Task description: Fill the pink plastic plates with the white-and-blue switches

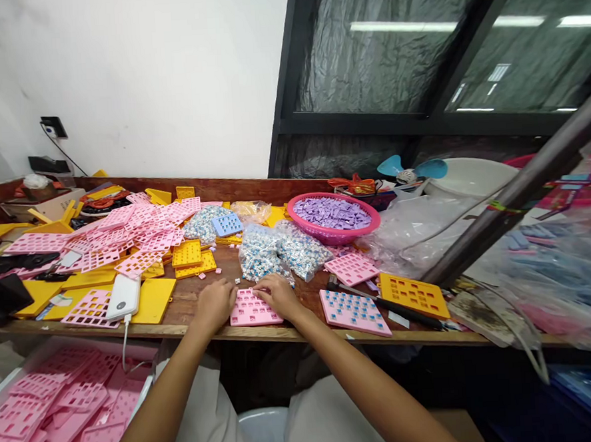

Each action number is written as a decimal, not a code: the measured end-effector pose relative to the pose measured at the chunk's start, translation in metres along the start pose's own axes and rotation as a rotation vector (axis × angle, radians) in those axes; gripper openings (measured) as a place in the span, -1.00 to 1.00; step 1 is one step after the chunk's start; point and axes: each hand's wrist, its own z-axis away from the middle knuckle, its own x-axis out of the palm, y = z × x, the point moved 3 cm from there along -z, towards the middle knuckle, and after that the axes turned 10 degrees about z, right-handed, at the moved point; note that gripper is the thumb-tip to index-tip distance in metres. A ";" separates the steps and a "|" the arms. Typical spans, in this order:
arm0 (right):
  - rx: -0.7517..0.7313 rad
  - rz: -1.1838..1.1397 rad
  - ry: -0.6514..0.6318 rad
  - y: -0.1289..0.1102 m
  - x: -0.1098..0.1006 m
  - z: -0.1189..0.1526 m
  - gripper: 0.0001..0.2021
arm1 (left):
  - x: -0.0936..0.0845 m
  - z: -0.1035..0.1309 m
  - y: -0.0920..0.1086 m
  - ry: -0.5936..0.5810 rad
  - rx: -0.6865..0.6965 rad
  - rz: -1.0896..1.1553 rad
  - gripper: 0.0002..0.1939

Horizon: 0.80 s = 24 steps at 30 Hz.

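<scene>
A pink board with rows of square slots (255,309) lies flat at the table's front edge. My left hand (217,304) rests at its left edge, fingers bent together; anything between them is too small to make out. Over the board's upper right corner is my right hand (279,295), its thumb and fingers pinched near the top row. Just behind the hands sit clear bags of small white and blue pieces (263,251). To the right lies a second pink board (355,311) filled with blue and white pieces.
A pink basin of purple pieces (331,215) stands behind the bags. Pink grids (140,230) and yellow boards are heaped at left. A hammer (380,301), a yellow grid (413,295) and a slanted metal pole (504,201) are at right. A white power bank (124,298) lies front left.
</scene>
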 end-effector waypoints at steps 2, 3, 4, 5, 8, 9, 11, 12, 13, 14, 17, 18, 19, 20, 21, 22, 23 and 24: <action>-0.003 0.007 0.003 0.000 0.000 0.001 -0.92 | -0.002 -0.022 -0.004 0.023 -0.038 0.023 -0.68; -0.003 0.009 0.009 0.000 0.000 0.002 -0.93 | -0.002 -0.033 -0.005 0.030 -0.056 0.035 -0.71; 0.001 0.011 0.019 0.001 -0.001 0.002 -0.93 | -0.001 -0.043 -0.007 0.030 -0.072 0.047 -0.72; 0.012 0.012 0.037 0.002 -0.002 0.003 -0.92 | 0.001 -0.052 -0.008 0.023 -0.084 0.060 -0.74; 0.084 0.024 0.117 0.013 -0.009 0.007 -0.77 | 0.007 -0.067 -0.011 -0.016 -0.097 0.103 -0.77; 0.110 0.029 0.135 0.018 -0.012 0.009 -0.72 | 0.009 -0.068 -0.013 -0.022 -0.092 0.118 -0.79; 0.135 0.033 0.133 0.027 -0.015 0.011 -0.67 | 0.008 -0.065 -0.015 -0.015 -0.065 0.154 -0.85; 0.133 0.031 0.115 0.031 -0.016 0.012 -0.67 | 0.007 -0.061 -0.015 -0.003 -0.042 0.174 -0.86; 0.127 0.027 0.094 0.035 -0.016 0.012 -0.67 | 0.005 -0.056 -0.015 0.013 -0.015 0.196 -0.85; 0.122 0.025 0.076 0.037 -0.016 0.012 -0.66 | 0.003 -0.051 -0.014 0.028 0.015 0.217 -0.81; 0.130 0.029 0.051 0.040 -0.015 0.011 -0.65 | -0.002 -0.031 -0.009 0.043 0.104 0.267 -0.72; 0.139 0.032 0.051 0.040 -0.014 0.011 -0.67 | -0.002 -0.025 -0.007 0.036 0.127 0.276 -0.73; 0.148 0.037 0.052 0.039 -0.013 0.010 -0.69 | -0.002 -0.020 -0.005 0.027 0.144 0.280 -0.75; 0.155 0.042 0.053 0.039 -0.013 0.009 -0.72 | -0.002 -0.016 -0.003 0.021 0.154 0.281 -0.77; 0.161 0.046 0.052 0.039 -0.012 0.008 -0.75 | -0.001 -0.014 -0.002 0.020 0.157 0.279 -0.79; 0.168 0.050 0.052 0.039 -0.011 0.007 -0.78 | 0.000 -0.012 -0.001 0.023 0.155 0.274 -0.81; 0.177 0.052 0.050 0.039 -0.011 0.005 -0.81 | 0.001 -0.011 0.000 0.029 0.149 0.268 -0.83; 0.187 0.053 0.050 0.040 -0.010 0.004 -0.83 | 0.002 -0.012 0.000 0.037 0.140 0.260 -0.84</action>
